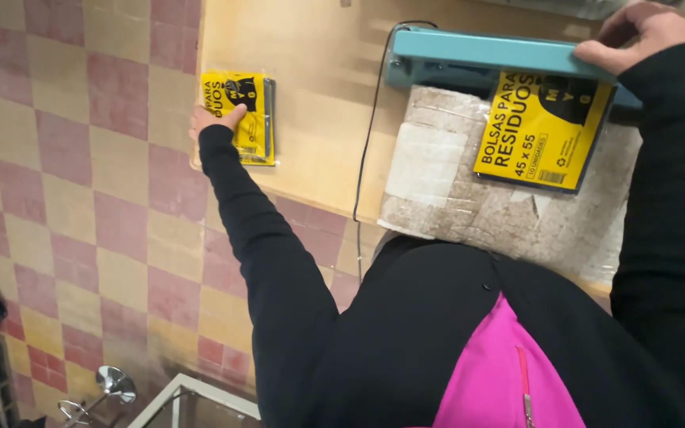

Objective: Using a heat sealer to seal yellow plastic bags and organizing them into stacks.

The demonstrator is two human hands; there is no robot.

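At the far left edge of a pale wooden table (pixel 319 95), about ten o'clock in the view, a person's left hand (pixel 214 120) lies flat, fingers together, on a clear-wrapped yellow-and-black packet (pixel 249 117); it presses the packet's near edge rather than gripping it. Toward two o'clock, a second yellow-and-black packet (pixel 541 131) of the same kind, larger in view, rests tilted on a block wrapped in brown paper (pixel 469 198) patched with paler tape, its top edge tucked under the bar of a teal heat sealer (pixel 485 51). The right hand (pixel 644 32), at one o'clock, bears down on that bar with fingers curled over its top; how tightly they close cannot be told. Both arms wear black sleeves, and a black garment open over a bright pink top fills the view at five o'clock. A black cord (pixel 368 135) runs from the sealer's left end down across the table and over its near edge at six o'clock. Beyond the table, from eight to eleven o'clock, stretches a floor of pink and cream tiles (pixel 81 174). At seven o'clock stand a shiny metal fitting (pixel 112 384) and a white frame (pixel 192 400).
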